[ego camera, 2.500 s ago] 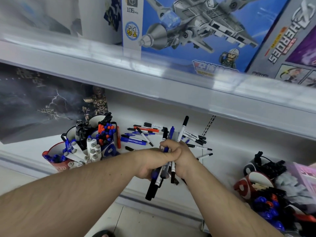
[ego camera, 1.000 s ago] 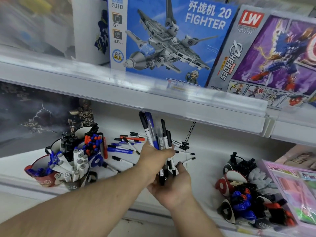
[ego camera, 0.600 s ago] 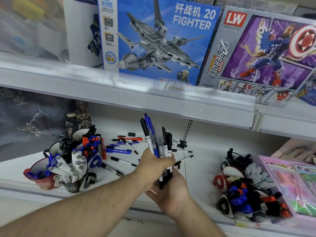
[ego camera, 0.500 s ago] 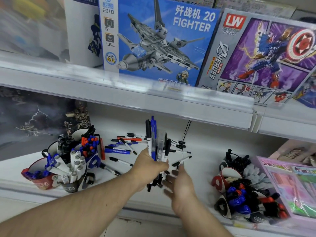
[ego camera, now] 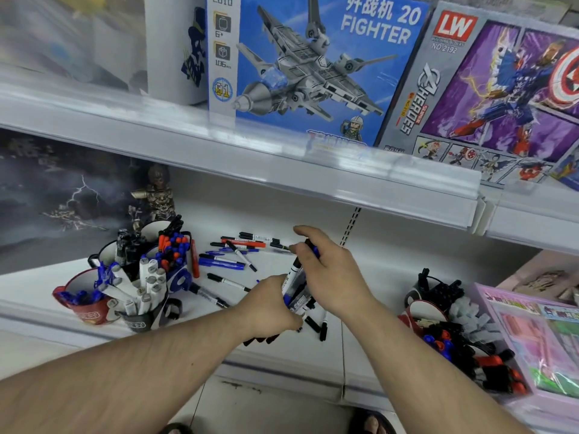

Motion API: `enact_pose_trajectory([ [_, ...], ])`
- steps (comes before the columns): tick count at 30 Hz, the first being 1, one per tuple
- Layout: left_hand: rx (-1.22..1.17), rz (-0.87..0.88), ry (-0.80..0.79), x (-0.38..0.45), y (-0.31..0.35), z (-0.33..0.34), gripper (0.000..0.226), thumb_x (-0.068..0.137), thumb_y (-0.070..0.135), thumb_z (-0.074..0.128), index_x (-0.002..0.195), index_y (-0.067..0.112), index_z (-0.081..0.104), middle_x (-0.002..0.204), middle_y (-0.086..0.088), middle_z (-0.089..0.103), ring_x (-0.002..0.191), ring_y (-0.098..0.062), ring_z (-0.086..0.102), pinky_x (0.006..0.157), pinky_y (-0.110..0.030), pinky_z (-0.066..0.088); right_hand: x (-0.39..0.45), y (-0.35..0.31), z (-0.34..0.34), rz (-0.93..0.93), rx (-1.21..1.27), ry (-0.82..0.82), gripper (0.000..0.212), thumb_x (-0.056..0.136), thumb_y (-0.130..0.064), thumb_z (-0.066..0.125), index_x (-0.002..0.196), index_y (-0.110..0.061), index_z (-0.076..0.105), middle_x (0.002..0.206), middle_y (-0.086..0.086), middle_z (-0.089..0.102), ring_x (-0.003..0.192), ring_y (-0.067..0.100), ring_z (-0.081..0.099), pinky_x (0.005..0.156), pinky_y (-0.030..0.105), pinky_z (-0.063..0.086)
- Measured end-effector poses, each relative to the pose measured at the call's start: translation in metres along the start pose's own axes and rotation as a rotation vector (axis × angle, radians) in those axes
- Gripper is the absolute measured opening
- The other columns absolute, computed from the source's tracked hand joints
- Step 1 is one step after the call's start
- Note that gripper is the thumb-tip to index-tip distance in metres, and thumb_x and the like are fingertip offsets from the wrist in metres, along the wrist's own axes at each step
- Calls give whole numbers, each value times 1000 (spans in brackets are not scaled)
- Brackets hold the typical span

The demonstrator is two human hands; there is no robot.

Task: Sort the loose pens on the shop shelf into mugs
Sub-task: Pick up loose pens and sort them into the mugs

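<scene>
A bundle of pens [ego camera: 296, 291], black, white and blue, is gripped low down by my left hand [ego camera: 269, 305] above the white shelf [ego camera: 369, 267]. My right hand [ego camera: 329, 270] curls over the bundle's upper ends and hides them. Several loose pens [ego camera: 233, 255] lie on the shelf behind my hands, black, blue and one red. At the left stands a cluster of mugs: a red mug [ego camera: 83, 303] with blue pens, a black mug [ego camera: 141, 311] with grey-capped markers, and further mugs [ego camera: 166, 245] with black, blue and orange pens. More mugs [ego camera: 429, 311] stand at the right.
An upper shelf edge [ego camera: 282, 164] overhangs the work area, carrying toy boxes [ego camera: 313, 67]. A dark poster and small figurine [ego camera: 155, 195] stand behind the left mugs. A pink packaged box [ego camera: 539, 346] sits at the far right. The floor shows below the shelf lip.
The bundle was upright in my left hand with my right hand beneath it, then apart. Now the bundle is tilted and lower, and my right hand closes over its top.
</scene>
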State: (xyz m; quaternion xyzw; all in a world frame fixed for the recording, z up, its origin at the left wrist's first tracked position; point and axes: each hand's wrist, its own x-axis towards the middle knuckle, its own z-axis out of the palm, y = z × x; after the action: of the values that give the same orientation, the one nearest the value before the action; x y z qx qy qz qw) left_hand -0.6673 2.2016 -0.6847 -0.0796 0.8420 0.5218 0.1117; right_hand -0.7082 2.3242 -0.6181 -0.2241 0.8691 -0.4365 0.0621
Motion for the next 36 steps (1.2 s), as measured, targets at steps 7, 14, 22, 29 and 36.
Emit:
enact_pose_trajectory([
  [7,-193,-89,-38,-1,7,1,53,53,15,79,103,9,61,90,-14,68,74,-20,65,65,-31,51,6,-2,-6,-87,-301,-151,39,103,-39,43,133,-19,59,128,-1,58,120,14,51,102,27,40],
  [14,-402,-125,-98,-3,23,-13,27,69,-6,73,86,10,61,81,-10,64,83,-23,62,81,-30,47,12,-4,-36,201,563,165,26,104,-28,44,114,-19,67,110,0,69,91,14,64,84,30,47],
  [22,-383,-151,-159,-8,29,-8,39,65,-5,74,96,11,57,84,-5,68,88,-19,63,92,-32,48,5,-9,-20,79,176,266,13,82,-39,73,92,-32,67,71,-9,55,60,8,51,57,18,41],
  [29,-345,-134,-174,-24,26,-34,34,70,-16,69,95,5,64,85,-7,69,80,-14,69,79,-26,53,6,-17,-8,150,358,231,13,81,-12,80,84,-22,72,68,-2,60,55,6,52,55,20,46],
  [36,-365,-109,-190,-35,17,-54,41,73,-14,71,96,17,57,88,-3,72,85,-14,68,81,-25,53,14,-26,-10,352,1030,423,16,89,5,62,82,-9,64,63,2,62,58,18,61,60,28,51],
])
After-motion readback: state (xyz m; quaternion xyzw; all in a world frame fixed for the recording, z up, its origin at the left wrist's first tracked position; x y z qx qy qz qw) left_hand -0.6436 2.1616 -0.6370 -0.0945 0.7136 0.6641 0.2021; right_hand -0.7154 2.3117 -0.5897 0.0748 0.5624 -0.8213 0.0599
